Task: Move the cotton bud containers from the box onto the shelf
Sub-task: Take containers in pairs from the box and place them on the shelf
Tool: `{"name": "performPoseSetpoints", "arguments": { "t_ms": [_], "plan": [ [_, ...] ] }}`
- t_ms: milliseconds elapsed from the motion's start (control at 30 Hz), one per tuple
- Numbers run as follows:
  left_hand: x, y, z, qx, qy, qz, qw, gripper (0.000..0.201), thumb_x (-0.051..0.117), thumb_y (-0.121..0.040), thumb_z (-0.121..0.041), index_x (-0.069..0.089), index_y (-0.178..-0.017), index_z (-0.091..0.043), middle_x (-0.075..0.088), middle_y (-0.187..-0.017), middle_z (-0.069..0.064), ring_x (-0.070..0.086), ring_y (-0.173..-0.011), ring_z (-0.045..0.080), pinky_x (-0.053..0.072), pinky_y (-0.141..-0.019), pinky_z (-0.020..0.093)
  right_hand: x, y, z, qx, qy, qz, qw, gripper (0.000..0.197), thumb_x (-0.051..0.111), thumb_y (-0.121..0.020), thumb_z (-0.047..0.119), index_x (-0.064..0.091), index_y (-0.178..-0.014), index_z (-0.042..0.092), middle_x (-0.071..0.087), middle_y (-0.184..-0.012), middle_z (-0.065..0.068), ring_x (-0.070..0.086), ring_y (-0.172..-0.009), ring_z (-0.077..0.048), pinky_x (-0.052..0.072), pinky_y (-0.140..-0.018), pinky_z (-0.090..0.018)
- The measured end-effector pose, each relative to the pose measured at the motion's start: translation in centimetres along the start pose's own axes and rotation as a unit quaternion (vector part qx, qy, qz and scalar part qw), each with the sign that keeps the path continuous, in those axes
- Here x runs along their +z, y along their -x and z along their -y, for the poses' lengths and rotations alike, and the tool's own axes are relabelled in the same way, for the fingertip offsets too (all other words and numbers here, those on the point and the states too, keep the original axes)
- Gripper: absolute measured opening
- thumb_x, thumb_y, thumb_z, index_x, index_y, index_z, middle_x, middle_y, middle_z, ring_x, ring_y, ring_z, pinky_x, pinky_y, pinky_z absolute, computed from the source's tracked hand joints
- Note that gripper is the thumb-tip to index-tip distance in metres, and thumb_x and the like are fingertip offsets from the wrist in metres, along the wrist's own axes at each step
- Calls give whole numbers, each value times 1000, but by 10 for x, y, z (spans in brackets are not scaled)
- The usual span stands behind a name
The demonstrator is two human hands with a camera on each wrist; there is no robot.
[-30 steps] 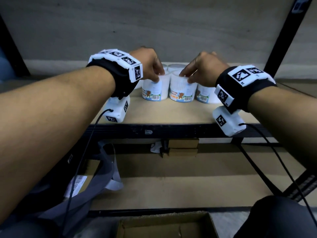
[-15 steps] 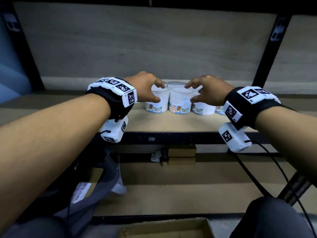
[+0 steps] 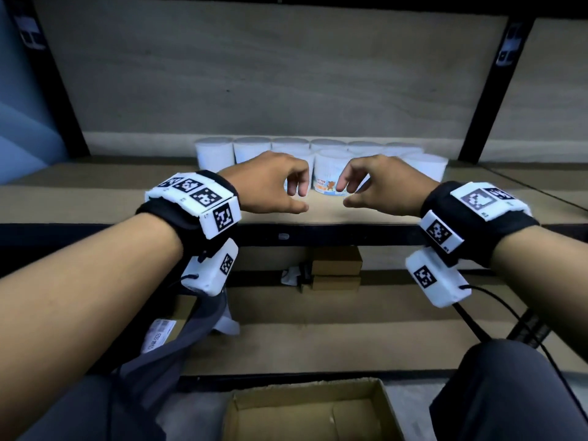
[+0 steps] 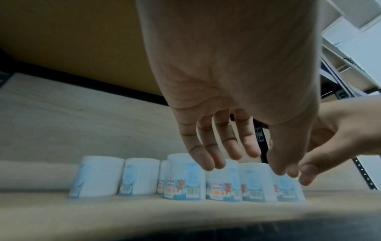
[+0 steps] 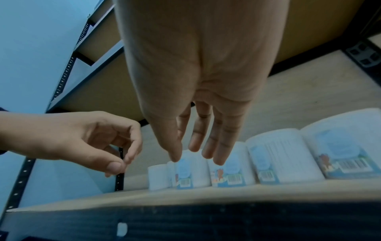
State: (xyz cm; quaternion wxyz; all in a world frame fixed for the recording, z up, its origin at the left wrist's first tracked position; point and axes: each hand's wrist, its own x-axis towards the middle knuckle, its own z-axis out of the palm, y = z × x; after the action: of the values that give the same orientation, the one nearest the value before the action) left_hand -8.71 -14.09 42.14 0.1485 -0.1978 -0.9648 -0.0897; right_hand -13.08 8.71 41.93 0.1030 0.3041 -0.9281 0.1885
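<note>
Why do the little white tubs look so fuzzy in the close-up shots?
Left wrist view: the cotton bud containers are smeared, labels barely legible. Right wrist view: similarly soft, and the shelf edge bows from the wide lens. Head view: sharper but dim, with the left hand and right hand fairly crisp.

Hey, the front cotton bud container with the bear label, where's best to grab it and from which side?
Grip the front cotton bud container around its upper side wall, coming from the shelf's open front. It stands upright, a plain cylinder, with neighbours packed beside and behind, so the sides are crowded. The right hand, open and just in front, looks best placed.
</note>
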Motion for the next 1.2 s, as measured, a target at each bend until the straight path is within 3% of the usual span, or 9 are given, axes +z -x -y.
{"name": "performPoseSetpoints", "arguments": {
  "t_ms": [333,400,500,567,667,767,967,1067,1200],
  "plan": [
    [68,56,-10,-29,84,104,991,22,75,-78,-44,64,-77,-24,67,-71,-10,62,-67,6,49,-66,23,71,47,9,5,-84,103,991,20,79,-77,14,68,-88,27,70,-81,9,62,-70,0,44,-66,-13],
    [85,66,-9,-31,98,139,985,22,75,-78,-43,66,-76,-23,68,-70,-9,62,-66,6,49,-64,21,93,57,8,9,-88,122,989,22,79,-75,12,68,-86,28,70,-79,8,63,-71,-3,44,-68,-13],
    [124,86,-4,-43,111,222,968,19,76,-78,-41,68,-78,-24,69,-71,-10,63,-67,5,46,-64,18,134,78,3,24,-95,164,982,22,80,-73,14,70,-87,28,70,-77,10,61,-66,5,43,-68,-10],
    [151,96,2,-56,105,262,958,19,77,-77,-41,68,-79,-25,69,-72,-11,63,-68,4,46,-64,18,158,90,0,40,-96,193,976,21,80,-76,15,70,-89,28,68,-78,11,60,-67,6,44,-69,-14],
    [195,112,11,-83,112,300,944,21,77,-75,-41,65,-75,-24,66,-70,-10,59,-64,6,50,-66,27,196,107,-7,81,-116,234,962,20,81,-77,17,70,-92,25,68,-83,8,62,-74,-6,48,-73,-24],
    [233,131,16,-108,134,330,928,24,80,-75,-37,61,-72,-22,63,-67,-9,54,-58,4,47,-63,26,232,123,-16,106,-114,268,951,20,80,-77,18,71,-92,25,70,-85,6,64,-78,-10,46,-69,-22],
    [285,167,18,-155,163,364,904,28,83,-71,-33,67,-92,-21,70,-90,-3,63,-80,13,50,-79,28,292,144,-24,137,-113,349,920,21,79,-77,19,68,-92,29,69,-89,5,64,-91,-13,49,-79,-25],
    [308,179,23,-166,146,385,896,40,84,-71,-37,66,-103,-20,66,-102,-2,63,-93,17,50,-89,32,317,151,-22,151,-127,371,907,29,81,-78,23,67,-103,25,69,-102,0,64,-95,-17,52,-84,-30],
    [334,195,30,-183,140,413,881,47,84,-71,-37,66,-112,-22,63,-109,-2,61,-99,18,50,-89,32,349,162,-19,153,-119,406,893,53,82,-76,31,59,-123,24,61,-118,-2,61,-104,-18,50,-87,-29]
  ]
}}
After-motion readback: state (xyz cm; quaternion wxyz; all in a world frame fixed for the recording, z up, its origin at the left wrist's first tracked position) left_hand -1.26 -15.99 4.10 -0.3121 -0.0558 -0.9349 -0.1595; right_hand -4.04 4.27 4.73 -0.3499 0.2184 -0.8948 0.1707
